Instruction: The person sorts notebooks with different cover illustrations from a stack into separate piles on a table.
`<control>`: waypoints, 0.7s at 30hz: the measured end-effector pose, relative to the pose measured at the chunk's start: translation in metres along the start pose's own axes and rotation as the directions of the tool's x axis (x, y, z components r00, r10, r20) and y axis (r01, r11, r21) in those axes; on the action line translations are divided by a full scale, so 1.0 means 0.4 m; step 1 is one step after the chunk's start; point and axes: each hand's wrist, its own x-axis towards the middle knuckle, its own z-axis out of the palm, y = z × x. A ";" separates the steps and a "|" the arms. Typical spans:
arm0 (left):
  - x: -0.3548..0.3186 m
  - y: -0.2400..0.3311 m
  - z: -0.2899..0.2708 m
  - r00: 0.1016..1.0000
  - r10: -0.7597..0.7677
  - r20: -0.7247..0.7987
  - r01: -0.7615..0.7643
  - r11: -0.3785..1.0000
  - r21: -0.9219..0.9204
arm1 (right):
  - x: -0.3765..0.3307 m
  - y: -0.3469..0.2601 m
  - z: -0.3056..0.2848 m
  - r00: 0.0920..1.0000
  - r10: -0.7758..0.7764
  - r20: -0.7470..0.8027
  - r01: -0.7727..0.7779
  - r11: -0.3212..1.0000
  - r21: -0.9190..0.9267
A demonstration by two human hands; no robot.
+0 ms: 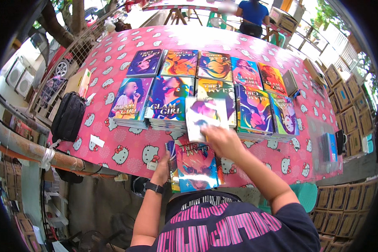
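My right hand [220, 139] grips the lower part of a notebook with a pale cover [206, 110], slightly blurred. It is held over the middle of the front row of notebook stacks, partly hiding a stack with an orange and teal cover [216, 89]. Close to my body, a small pile of spiral notebooks [195, 166] lies at the table's near edge, a pink and blue cover on top. My left hand [160, 169], wearing a dark wristwatch, holds that pile by its left side, fingers along the spiral edge. Left of centre stands a stack with a blue-haired figure [169, 97].
Two rows of colourful notebook stacks [130, 97] cover the middle of the pink patterned table [96, 147]. A black bag [68, 116] sits at the left edge, more notebooks [328, 147] at the right. Cardboard boxes [348, 113] are piled beyond; a person [253, 17] stands at the back.
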 end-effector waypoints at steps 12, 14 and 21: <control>0.028 -0.047 -0.040 0.976 0.146 -0.160 -0.113 0.973 0.202 | 0.400 0.362 -0.026 0.881 0.090 -0.465 -0.218 0.949 -0.228; 0.029 -0.036 -0.063 0.979 0.128 -0.162 -0.101 0.981 0.164 | 0.426 0.465 0.012 0.935 0.100 -0.341 -0.240 0.885 -0.399; -0.006 0.048 -0.093 0.988 0.033 -0.151 -0.021 0.996 0.084 | 0.422 0.511 -0.041 0.915 0.111 -0.388 -0.269 0.883 -0.383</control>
